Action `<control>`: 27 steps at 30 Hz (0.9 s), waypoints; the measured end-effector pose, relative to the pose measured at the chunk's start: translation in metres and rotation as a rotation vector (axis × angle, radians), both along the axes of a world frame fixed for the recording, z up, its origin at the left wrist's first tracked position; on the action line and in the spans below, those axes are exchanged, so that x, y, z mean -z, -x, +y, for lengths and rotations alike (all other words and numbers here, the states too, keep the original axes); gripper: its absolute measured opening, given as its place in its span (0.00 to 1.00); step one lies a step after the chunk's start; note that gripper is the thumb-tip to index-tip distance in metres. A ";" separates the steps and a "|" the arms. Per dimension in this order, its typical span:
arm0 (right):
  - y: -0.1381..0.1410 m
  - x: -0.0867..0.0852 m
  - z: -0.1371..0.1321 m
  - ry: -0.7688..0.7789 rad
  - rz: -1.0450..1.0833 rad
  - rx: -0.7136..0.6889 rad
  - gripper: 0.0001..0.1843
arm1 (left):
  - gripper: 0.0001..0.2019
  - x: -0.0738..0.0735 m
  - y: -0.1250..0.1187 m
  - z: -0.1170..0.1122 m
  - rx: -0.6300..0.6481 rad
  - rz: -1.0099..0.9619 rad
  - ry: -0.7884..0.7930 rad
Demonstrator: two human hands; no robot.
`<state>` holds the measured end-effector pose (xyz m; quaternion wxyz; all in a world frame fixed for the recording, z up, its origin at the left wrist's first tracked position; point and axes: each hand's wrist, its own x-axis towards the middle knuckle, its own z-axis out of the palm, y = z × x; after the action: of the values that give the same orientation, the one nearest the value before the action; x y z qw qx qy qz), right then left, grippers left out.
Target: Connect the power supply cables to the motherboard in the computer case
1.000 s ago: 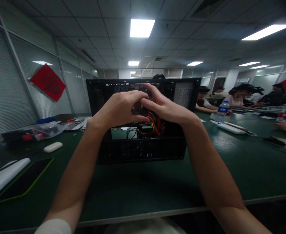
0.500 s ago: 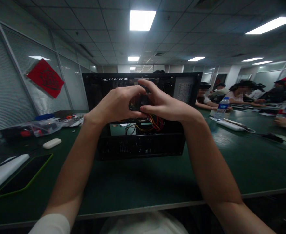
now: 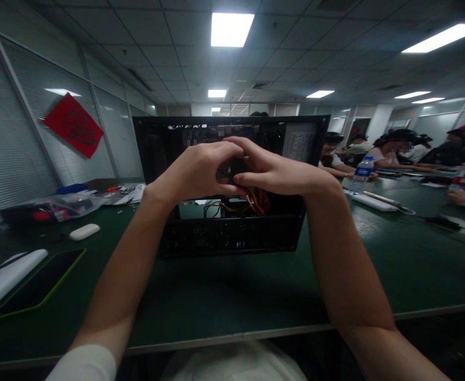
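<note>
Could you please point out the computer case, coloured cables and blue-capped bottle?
Computer case [image 3: 232, 233], head view: lower panel.
Coloured cables [image 3: 263, 202], head view: red strands.
Blue-capped bottle [image 3: 362, 173], head view: blue label.

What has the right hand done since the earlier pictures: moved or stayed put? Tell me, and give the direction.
Yes. Judged against the computer case's top rim, the right hand has moved slightly downward.

Smooth, metal-looking computer case [image 3: 264, 233] — faintly glossy tabletop [image 3: 232, 301] — crinkled, shiny, clear plastic bag [image 3: 69, 205].
</note>
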<state>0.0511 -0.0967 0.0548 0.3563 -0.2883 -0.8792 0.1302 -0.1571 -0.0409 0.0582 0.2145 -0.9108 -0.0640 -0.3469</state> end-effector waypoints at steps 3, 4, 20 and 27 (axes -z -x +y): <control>-0.002 0.000 0.000 0.010 -0.013 -0.017 0.39 | 0.26 0.001 -0.002 -0.003 0.008 0.006 -0.001; -0.003 0.000 0.000 0.015 -0.022 -0.017 0.39 | 0.26 0.001 -0.003 -0.003 0.011 0.008 -0.001; -0.006 0.000 -0.002 0.037 -0.146 0.021 0.38 | 0.25 0.003 -0.005 -0.008 -0.084 0.050 -0.016; -0.002 -0.001 -0.009 -0.004 -0.179 0.061 0.33 | 0.26 0.006 -0.006 -0.010 -0.067 0.046 0.010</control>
<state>0.0529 -0.1057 0.0562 0.2807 -0.3245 -0.8986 0.0915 -0.1507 -0.0504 0.0523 0.2228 -0.9171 -0.0912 -0.3179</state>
